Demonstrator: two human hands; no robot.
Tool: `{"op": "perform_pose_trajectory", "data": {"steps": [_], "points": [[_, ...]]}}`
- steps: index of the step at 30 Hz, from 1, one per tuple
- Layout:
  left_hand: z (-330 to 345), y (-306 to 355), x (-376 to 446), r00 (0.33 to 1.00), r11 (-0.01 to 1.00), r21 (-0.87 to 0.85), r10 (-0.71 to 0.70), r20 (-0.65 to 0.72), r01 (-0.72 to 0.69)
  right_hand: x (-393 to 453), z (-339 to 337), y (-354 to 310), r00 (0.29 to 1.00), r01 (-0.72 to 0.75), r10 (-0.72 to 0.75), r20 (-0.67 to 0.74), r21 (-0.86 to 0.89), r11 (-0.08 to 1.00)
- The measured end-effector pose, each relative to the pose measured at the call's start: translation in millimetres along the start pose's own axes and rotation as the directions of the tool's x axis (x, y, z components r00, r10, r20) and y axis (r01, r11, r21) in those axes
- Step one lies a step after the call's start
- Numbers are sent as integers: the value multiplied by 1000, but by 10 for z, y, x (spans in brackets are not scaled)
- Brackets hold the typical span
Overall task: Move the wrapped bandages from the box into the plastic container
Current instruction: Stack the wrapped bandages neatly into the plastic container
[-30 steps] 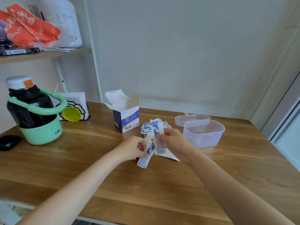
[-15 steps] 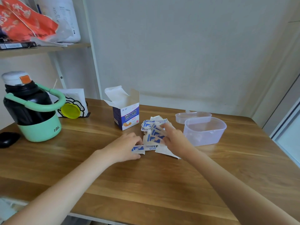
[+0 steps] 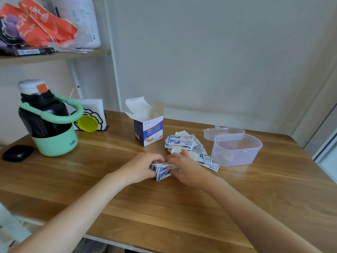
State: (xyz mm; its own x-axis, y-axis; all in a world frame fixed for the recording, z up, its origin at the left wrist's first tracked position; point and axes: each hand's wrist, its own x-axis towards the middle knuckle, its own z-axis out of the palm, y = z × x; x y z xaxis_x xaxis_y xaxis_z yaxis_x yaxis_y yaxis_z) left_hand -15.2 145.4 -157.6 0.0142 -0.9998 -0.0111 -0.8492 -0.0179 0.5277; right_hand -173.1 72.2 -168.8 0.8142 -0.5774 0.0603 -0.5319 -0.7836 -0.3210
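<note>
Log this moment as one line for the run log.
hands: both gripping bandage stack | loose bandages on table | container empty | box open

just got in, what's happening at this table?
A person is sorting wrapped bandages. Both hands, left hand and right hand, grip a small bundle of bandages low over the table. A loose pile lies between the opened box and the plastic container, which looks empty.
</note>
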Motion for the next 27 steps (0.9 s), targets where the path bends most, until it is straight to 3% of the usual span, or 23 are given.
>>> {"op": "perform_pose_trajectory", "data": {"steps": [3, 6, 9, 11, 14, 17, 20, 23, 25, 27], "points": [[-40, 1, -11, 1000, 996, 84, -22, 13, 21, 26, -42, -51, 994, -52, 56, -96, 41, 998], [-60, -6, -45, 986, 973, 185, -152, 73, 137, 56, -118, -4, 967, -97, 144, -208, 223, 970], [-47, 7, -52, 974, 965, 169, -214, 75, 199, 36, -247, 53, 932, -180, 270, -239, 341, 923], [-48, 5, -36, 967, 966, 118, -241, 80, 231, -9, -290, 102, 941, -176, 239, -238, 258, 950], [-62, -6, -17, 954, 961, 67, -273, 121, 267, -86, -211, 160, 976, -191, 190, -105, 0, 982], [-80, -4, -33, 955, 950, -148, -250, 157, 273, -110, -129, 216, 970, -235, 230, -75, -71, 969], [-117, 9, -76, 961, 849, -449, -233, 150, 277, -88, -204, 203, 935, -287, 315, -165, 170, 943], [-125, 21, -71, 950, 658, -688, -260, 176, 307, -66, -319, 167, 867, -305, 475, -152, 592, 746], [-124, 41, -33, 944, 621, -717, -286, 167, 315, -65, -376, 121, 852, -276, 514, -95, 754, 597], [-119, 68, 5, 940, 659, -679, -308, 150, 324, -78, -413, 88, 876, -245, 476, -81, 775, 583]]}}
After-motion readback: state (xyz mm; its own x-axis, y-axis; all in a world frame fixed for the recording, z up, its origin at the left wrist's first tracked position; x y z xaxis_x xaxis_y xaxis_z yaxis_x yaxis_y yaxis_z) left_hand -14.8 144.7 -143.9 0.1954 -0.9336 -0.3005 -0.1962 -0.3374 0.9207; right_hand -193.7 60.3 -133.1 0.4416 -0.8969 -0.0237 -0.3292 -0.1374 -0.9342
